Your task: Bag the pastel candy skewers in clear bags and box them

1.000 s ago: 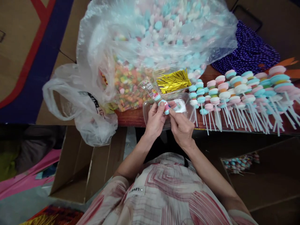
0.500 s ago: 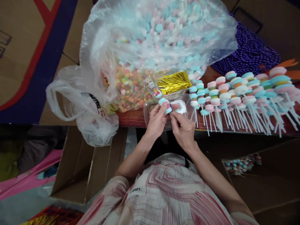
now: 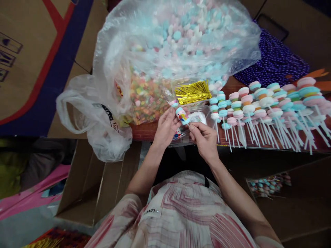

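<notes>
My left hand (image 3: 165, 129) and my right hand (image 3: 204, 137) meet over a clear plastic tray (image 3: 210, 115) at the table's near edge. Together they pinch a small candy skewer (image 3: 182, 116) of blue, white and pink discs, partly inside a clear printed sleeve. The left fingers grip the candy end. My right fingertips pinch its lower end, where what they hold is too small to see. A bundle of gold twist ties (image 3: 192, 92) lies just beyond the tray.
A big clear bag of pastel candy discs (image 3: 178, 41) and a bag of mixed coloured candy (image 3: 146, 98) fill the table's left. Several finished candy skewers (image 3: 269, 106) lie in a row on the right. A cardboard box (image 3: 85, 186) stands below left, another box with skewers (image 3: 269, 184) below right.
The candy skewer has tilted, and both hands have shifted slightly down and right over the tray. The view has drifted a little.
</notes>
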Action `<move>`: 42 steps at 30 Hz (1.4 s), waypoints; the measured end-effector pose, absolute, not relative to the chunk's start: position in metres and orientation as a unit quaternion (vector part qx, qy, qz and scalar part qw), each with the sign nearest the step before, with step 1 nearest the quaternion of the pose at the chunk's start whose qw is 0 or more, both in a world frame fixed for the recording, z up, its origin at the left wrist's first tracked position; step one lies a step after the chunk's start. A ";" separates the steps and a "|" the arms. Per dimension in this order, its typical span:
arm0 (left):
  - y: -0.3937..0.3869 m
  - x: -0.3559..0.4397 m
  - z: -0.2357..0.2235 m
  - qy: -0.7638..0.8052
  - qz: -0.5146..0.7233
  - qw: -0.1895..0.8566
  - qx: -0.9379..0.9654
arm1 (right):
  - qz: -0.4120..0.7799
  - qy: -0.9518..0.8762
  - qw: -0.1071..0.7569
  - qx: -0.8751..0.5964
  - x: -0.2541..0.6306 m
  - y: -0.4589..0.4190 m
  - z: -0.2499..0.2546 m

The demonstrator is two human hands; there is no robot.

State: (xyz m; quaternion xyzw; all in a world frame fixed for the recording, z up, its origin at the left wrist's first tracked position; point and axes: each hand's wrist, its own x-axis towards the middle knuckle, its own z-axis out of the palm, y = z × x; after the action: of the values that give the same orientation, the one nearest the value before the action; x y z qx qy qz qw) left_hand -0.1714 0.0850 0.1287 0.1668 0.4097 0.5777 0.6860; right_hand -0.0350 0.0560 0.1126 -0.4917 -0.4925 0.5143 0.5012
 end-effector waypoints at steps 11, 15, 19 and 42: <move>0.090 -0.169 0.127 0.479 0.566 0.658 0.132 | 0.142 -0.761 0.423 -0.471 -0.028 0.046 0.091; 0.089 -0.171 0.126 0.489 0.562 0.653 0.140 | 0.112 -0.767 0.410 -0.481 -0.023 0.049 0.084; 0.090 -0.176 0.125 0.501 0.551 0.654 0.135 | 0.176 -0.759 0.446 -0.441 -0.020 0.055 0.094; 0.089 -0.173 0.132 0.448 0.581 0.669 0.120 | 0.266 -0.674 0.458 -0.514 -0.040 0.043 0.106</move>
State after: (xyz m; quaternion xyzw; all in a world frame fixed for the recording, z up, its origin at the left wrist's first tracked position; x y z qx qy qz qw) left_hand -0.1731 0.0893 0.1315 0.1198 0.4482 0.5811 0.6687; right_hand -0.0398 0.0426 0.1060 -0.5143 -0.6744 0.2664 0.4580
